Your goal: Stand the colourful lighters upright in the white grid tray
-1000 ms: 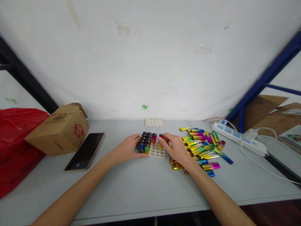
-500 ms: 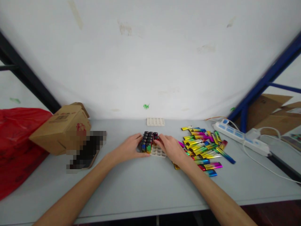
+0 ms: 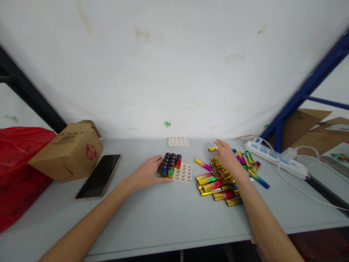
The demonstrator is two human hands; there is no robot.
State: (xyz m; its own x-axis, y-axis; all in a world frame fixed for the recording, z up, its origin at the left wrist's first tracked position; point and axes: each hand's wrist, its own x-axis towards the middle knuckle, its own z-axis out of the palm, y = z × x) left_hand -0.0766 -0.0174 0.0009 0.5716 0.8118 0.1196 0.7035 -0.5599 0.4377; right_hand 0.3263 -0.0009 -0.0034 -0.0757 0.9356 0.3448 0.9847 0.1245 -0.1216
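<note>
My left hand (image 3: 147, 171) is curved round the left end of a white tray (image 3: 186, 173) with rows of round hollows, thumb in front and fingers behind. Several small metallic cases with black tops (image 3: 170, 164), like lighters, stand upright in the tray's left part; one with a red body (image 3: 178, 162) stands at the right of the group. My right hand (image 3: 226, 156) is over a pile of shiny, colour-graded metallic cases (image 3: 215, 185), its fingers stretched out near a gold case (image 3: 212, 149) at the pile's far edge. Nothing shows in its grasp.
A second white tray (image 3: 178, 141) lies by the wall. On the left are a smartphone (image 3: 99, 176), a cardboard box (image 3: 68, 154) and a red bag (image 3: 21, 174). A power strip (image 3: 275, 158) with white cables lies at right, beside a blue metal post (image 3: 279, 134).
My right hand has left the tray and moved right, over the pile. The case it held now stands in the tray. My left hand stays at the tray's left end.
</note>
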